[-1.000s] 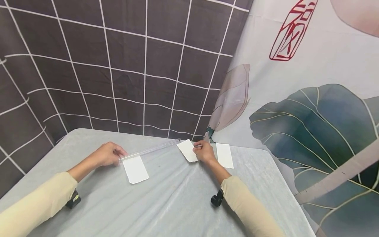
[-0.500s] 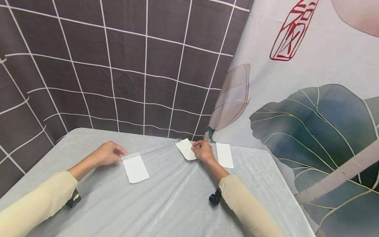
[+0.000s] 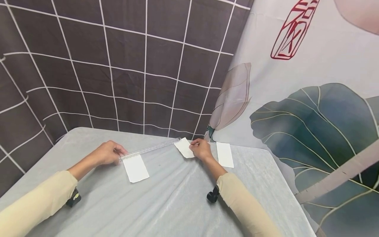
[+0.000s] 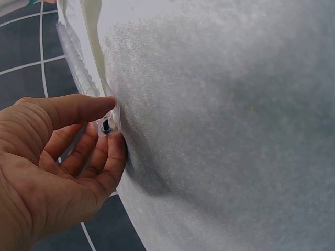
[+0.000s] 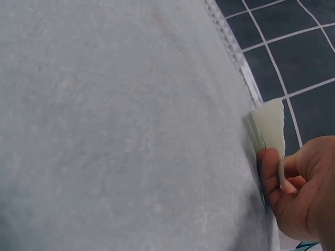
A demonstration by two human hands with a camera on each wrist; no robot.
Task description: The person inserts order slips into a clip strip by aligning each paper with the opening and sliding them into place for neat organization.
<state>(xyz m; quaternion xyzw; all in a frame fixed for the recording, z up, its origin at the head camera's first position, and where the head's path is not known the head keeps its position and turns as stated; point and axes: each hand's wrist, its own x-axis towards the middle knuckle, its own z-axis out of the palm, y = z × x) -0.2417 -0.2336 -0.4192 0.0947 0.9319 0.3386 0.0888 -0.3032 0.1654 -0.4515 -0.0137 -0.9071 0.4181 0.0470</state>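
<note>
My left hand [image 3: 109, 154] pinches the near left end of a long clear plastic strip [image 3: 152, 148] with a ridged edge. In the left wrist view, thumb and fingers close on the strip's end [image 4: 106, 127], where a small dark spot shows. A white paper slip [image 3: 136, 169] lies just below that end. My right hand [image 3: 202, 149] pinches another white paper slip [image 3: 183, 148] by its right side, next to the strip's far end. The right wrist view shows this slip [image 5: 272, 123] bent upward with a rough edge. Whether it touches the strip, I cannot tell.
A third white slip [image 3: 225, 155] lies right of my right hand. A wrinkled grey cloth covers the table [image 3: 165, 197]. Behind hangs a dark curtain [image 3: 127, 82] with white grid lines, and a leaf-patterned curtain [image 3: 311, 125] hangs at the right.
My right hand and its paper slip have shifted a little left and away from me, closer over the strip's far end. The left hand has stayed in place on the strip.
</note>
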